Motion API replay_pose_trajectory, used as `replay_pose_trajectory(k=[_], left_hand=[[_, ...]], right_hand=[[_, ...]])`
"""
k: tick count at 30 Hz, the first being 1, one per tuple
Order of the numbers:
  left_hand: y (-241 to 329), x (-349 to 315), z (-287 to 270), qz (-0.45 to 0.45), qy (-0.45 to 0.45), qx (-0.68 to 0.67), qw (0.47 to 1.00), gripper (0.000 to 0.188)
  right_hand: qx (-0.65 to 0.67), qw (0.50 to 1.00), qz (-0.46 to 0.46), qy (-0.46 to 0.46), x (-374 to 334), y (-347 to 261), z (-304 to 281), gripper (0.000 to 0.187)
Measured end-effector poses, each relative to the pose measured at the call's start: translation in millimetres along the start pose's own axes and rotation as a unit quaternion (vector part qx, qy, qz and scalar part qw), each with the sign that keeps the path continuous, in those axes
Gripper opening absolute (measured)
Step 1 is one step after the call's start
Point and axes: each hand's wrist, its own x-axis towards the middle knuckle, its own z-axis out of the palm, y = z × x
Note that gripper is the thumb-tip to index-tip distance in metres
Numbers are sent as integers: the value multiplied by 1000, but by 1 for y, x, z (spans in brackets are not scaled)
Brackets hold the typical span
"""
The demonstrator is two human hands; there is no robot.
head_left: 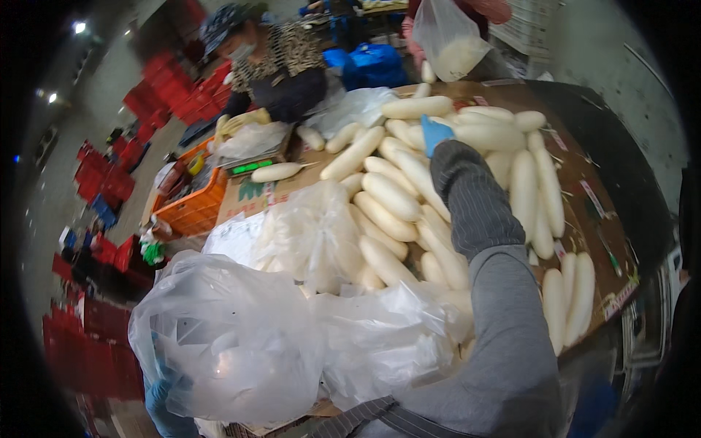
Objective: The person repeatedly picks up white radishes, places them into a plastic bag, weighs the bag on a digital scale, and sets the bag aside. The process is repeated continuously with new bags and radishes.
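White radishes lie near what seems red lettering.

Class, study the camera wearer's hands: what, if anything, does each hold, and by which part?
The left hand holds the clear plastic bag by its lower left edge. The right hand is at the white radishes; whether it grips one cannot be told.

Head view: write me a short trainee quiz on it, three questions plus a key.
1. Multiple choice: what does the right hand reach over?
A) carrots
B) white radishes
C) cups
2. True or false: the orange crate stands left of the white radishes in the picture.
3. Fill in: the left hand is at a see-through plastic ____.

Key: 1: B. 2: True. 3: bag.
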Motion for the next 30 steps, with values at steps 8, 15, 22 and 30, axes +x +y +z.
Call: replay_pose_trajectory(k=[8,15,22,30], left_hand=[[-36,0,-16,152,2,203,967,28],[-30,15,1,114,-143,-183,966,47],[-30,22,-7,-5,-189,-308,932,60],[-40,-17,-106,8,90,-171,981,36]], right_hand=[[22,999,22,-16,-43,-36,-80,32],[581,804,-113,59,-115,-23,-225,83],[617,708,-345,8,-242,-200,-393,69],[451,699,-522,-188,-317,-482,-300,55]])
